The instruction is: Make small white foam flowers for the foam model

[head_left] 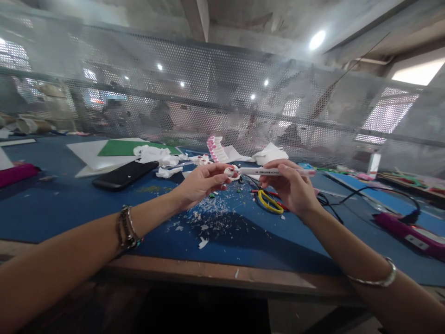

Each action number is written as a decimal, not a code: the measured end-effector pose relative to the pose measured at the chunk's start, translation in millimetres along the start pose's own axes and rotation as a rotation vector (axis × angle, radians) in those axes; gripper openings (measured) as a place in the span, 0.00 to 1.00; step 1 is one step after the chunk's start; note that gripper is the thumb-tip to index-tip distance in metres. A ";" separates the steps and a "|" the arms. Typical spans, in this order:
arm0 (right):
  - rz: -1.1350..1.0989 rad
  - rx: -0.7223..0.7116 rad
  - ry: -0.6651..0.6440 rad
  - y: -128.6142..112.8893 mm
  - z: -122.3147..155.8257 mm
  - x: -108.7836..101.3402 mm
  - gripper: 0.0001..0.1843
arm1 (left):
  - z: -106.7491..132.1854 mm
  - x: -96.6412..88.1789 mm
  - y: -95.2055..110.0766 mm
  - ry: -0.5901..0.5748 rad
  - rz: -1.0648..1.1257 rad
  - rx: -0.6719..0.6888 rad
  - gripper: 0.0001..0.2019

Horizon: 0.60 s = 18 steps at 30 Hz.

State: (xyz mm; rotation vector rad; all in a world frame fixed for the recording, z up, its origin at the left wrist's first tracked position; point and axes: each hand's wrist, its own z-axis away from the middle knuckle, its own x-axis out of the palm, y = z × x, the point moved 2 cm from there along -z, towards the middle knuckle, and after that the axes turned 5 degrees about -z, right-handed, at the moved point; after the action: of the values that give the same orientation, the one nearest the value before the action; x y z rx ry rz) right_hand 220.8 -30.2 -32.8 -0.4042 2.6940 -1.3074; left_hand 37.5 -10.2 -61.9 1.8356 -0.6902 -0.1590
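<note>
Between the fingertips of my left hand [203, 184] is a small white piece with red marks [231, 173]; its kind is too small to make out. My right hand [291, 185] is closed round a white marker pen [259, 171] with a pinkish rear end. The pen lies nearly level, its tip pointing left and meeting the small piece, as far as I can see. Below both hands, white shavings [208, 218] are scattered over the blue table mat [139, 232]. Scissors with yellow handles [269, 202] lie under my right hand.
A black phone [125, 176], crumpled white tissue [158, 155] and a green sheet [120, 147] lie at the left. Behind the hands are a pink-patterned strip [216, 149] and white paper [270, 154]. A purple power strip [410, 234] with a black cable lies right. A perforated metal screen [194, 97] stands behind.
</note>
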 end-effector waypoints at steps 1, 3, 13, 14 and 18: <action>-0.007 0.001 0.005 0.1 0.0 -0.3 0.08 | 0.2 -0.1 0.2 0.001 -0.017 0.008 0.08; -0.015 -0.001 0.009 -0.1 0.3 -0.1 0.08 | 0.6 0.2 0.8 0.003 -0.053 0.022 0.07; 0.058 -0.017 -0.014 0.7 0.8 0.8 0.05 | 1.0 0.9 -0.8 -0.032 -0.065 0.052 0.08; 0.074 -0.017 -0.019 1.2 0.7 0.5 0.05 | 1.1 1.0 -0.6 -0.029 -0.073 0.053 0.08; 0.018 -0.021 0.010 -0.1 -0.8 0.9 0.07 | 0.7 1.1 1.0 0.011 -0.122 0.052 0.07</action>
State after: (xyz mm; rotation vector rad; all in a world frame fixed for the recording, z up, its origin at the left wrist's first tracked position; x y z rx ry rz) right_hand 219.7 -29.9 -32.2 -0.3757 2.7150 -1.2811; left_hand 37.6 -11.5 -61.0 1.9279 -0.5795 -0.2128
